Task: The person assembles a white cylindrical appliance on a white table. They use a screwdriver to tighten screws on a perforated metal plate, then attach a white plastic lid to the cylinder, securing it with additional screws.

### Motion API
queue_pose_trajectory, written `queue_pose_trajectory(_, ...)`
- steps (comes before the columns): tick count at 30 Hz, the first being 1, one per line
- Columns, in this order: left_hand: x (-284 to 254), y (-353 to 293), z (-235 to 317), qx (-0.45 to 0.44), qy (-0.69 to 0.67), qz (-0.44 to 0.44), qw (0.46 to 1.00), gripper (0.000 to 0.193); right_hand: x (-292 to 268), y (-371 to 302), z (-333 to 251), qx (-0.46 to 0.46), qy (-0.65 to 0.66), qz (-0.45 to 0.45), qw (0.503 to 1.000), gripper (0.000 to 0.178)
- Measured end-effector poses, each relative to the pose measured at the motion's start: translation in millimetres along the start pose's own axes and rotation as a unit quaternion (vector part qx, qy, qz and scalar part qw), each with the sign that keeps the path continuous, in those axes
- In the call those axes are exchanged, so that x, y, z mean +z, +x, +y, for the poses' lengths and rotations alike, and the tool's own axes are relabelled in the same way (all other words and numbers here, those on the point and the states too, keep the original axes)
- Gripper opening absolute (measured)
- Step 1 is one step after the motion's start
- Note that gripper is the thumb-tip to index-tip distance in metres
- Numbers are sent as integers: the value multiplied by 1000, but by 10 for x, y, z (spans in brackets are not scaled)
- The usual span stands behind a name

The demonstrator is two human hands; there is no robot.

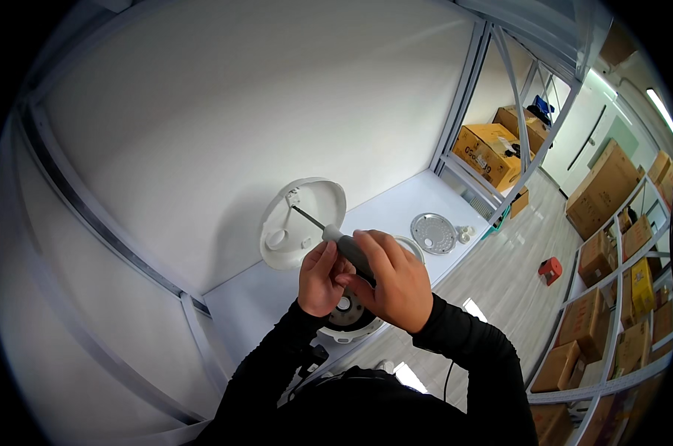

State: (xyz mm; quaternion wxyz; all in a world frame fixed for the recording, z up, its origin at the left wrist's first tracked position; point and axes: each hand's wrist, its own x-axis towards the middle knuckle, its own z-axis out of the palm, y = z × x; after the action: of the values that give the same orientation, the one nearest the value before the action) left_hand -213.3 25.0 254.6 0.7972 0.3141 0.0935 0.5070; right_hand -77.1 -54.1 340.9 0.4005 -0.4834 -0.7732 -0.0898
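Note:
A grey-handled screwdriver (355, 257) with a long dark shaft is gripped from above by my right hand (396, 282). My left hand (324, 277) closes its fingers around the front of the handle, close to the light collar. The shaft's tip meets a small white fitting (293, 199) on the inner side of a raised, round white lid (320, 198). Below my hands is a round white appliance body (339, 336) with a dark inside and a metal disc; my hands and forearms cover much of it.
On the white table (381, 199), a perforated metal disc (434, 233) lies right of the body, beside small pale round pieces (466, 234). A white panel (240, 97) rises behind. Cardboard boxes (489, 154) and a loaded shelf (583, 327) stand to the right; a red object (550, 270) is on the floor.

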Motion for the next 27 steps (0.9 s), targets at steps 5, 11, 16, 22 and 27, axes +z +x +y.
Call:
queue_pose_trajectory(5, -39, -14, -22, -18, -3, 21, 1000, 30, 30, -81, 11, 23, 0, -27, 999, 49)
queue_pose_trajectory(11, -227, 25, -95, -14, 6, -79, 997, 41, 80, 14, 56, -124, -35, 35, 991, 47)
queue_pose_trajectory(16, -68, 12, -74, -23, 14, -36, 999, 39, 68, -87, -55, 36, -3, -27, 999, 51)
queue_pose_trajectory(22, -103, 2, -39, -39, -26, -16, 999, 28, 59, -20, 92, -100, -45, 31, 993, 46)
queue_pose_trajectory(27, -129, 20, -104, -15, -23, -17, 999, 25, 73, -91, -16, 3, -5, -4, 1000, 47)
